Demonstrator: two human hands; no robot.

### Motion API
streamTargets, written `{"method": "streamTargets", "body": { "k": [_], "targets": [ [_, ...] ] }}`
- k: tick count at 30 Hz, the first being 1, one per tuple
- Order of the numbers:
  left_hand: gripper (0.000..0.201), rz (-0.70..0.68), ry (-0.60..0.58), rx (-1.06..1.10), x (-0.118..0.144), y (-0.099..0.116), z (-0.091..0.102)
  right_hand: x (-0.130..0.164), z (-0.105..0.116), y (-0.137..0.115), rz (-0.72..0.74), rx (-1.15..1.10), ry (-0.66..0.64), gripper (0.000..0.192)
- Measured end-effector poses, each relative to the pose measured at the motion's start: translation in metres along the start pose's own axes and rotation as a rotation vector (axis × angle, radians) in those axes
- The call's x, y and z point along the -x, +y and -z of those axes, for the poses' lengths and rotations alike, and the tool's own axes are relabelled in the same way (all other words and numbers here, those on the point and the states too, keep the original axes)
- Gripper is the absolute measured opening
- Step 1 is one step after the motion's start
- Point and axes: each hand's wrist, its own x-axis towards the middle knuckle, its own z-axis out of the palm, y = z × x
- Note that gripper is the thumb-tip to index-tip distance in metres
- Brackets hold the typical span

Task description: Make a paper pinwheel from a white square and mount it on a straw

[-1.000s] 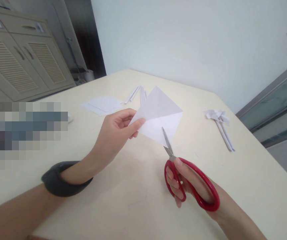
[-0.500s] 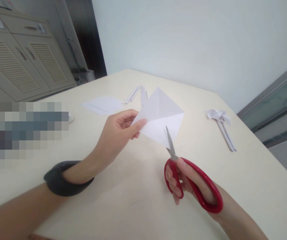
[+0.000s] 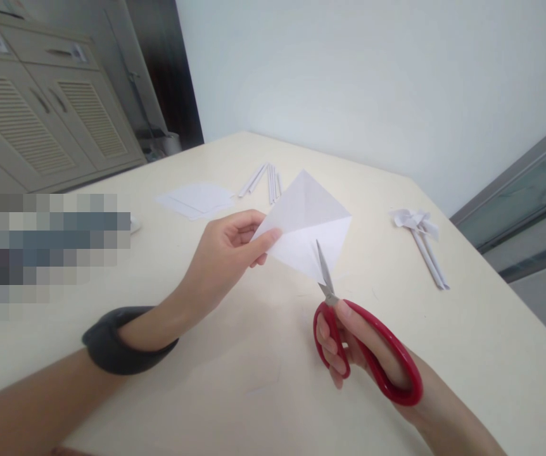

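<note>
Cream tabletop takes up most of the view, with a pale cabinet off in the far left corner of the room. On the far side of the tabletop there's a flat stack of white sheets, a few rolled paper sticks just behind it, and over to the right another bundle of paper strips.

The folded paper is held up above the tabletop, roughly diamond shaped with a crease across the middle. The left hand, black band on the wrist, pinches its left corner between thumb and fingers, so the sheet sticks out to the right of that hand. The right hand is closed through the red handles of the scissors, just below the paper, blades nearly shut on its bottom corner.
</note>
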Motion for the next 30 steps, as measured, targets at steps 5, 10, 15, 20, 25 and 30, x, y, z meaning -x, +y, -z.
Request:
{"method": "streamTargets", "body": {
  "k": [5,10,15,20,25,30],
  "targets": [
    [0.005,-0.004,0.021,0.009,0.0003,-0.0007,-0.0001,0.0016,-0.0008,-0.0017,0.018,0.011,-0.004,0.039],
    [0.008,-0.009,0.0,-0.006,-0.0005,-0.0025,0.0001,0.0012,0.0003,-0.0005,-0.006,0.027,0.025,0.037],
    [0.008,-0.001,0.002,0.008,-0.0017,-0.0031,0.0003,0.0008,-0.0002,-0.0024,-0.022,0.016,0.041,0.036],
    [0.008,-0.002,-0.001,0.006,-0.0014,-0.0034,0.0003,-0.0004,-0.002,-0.0043,-0.028,0.018,0.034,0.04],
    [0.009,-0.007,-0.006,-0.004,-0.0012,-0.0018,0.0003,-0.0011,-0.0029,-0.0059,-0.045,0.026,0.041,0.04],
    [0.01,-0.009,-0.014,-0.001,-0.0008,-0.0015,0.0007,0.0012,-0.0015,-0.0048,-0.072,-0.028,0.045,0.037]
  ]
}}
